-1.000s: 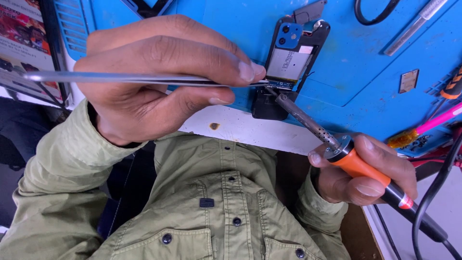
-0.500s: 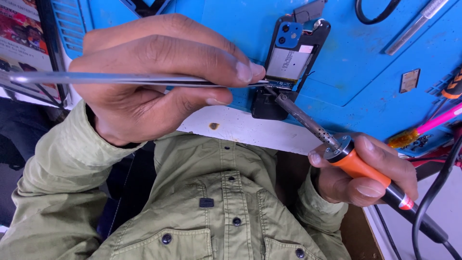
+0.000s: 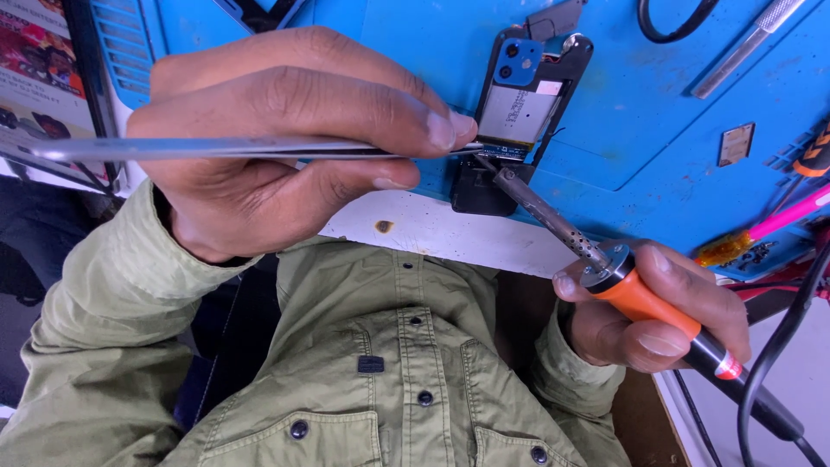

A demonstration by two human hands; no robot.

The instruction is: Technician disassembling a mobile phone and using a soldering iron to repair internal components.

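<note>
A blue repair mat (image 3: 657, 112) covers my white table (image 3: 450, 232), seen upside down over my green jacket. On the left, my left hand (image 3: 277, 147) has its fingers (image 3: 432, 130) pinched on one pair of steel tweezers (image 3: 216, 149), whose tips reach the lower board of the single opened phone (image 3: 519, 112) lying flat on the mat at centre. To the right, my right hand (image 3: 657, 316) has its fingers clenched round the orange handle of one soldering iron (image 3: 553, 220), its tip touching the same spot just beside the tweezer tips. If I dwell there I could lift a pad or scorch the mat; a twitch of the tweezers could flick the part away or bridge neighbouring joints. The iron's black cord (image 3: 778, 355) could tug my aim off.
</note>
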